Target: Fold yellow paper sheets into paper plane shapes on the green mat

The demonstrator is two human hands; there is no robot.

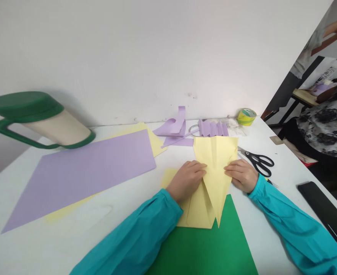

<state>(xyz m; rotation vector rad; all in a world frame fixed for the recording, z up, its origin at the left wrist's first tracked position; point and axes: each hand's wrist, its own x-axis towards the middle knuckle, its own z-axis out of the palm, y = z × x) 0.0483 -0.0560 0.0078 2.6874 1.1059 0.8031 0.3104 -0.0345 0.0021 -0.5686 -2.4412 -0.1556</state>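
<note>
A folded piece of yellow paper, narrowing to a point toward me, stands between my two hands. My left hand pinches its left edge, fingers closed together. On the opposite edge, my right hand is closed with its fingertips gripping the paper. Beneath the pointed piece lies another pleated yellow sheet, partly covered by my left hand. A green sheet is under both on the table. Black-handled scissors rest just beyond my right hand, their blades partly hidden by the yellow paper.
A large purple sheet overlaps yellow paper at left, beside a green-lidded jug. Purple scraps, a pleated purple strip and a tape roll sit near the wall. A black case-like object lies right. Another person is beyond the table.
</note>
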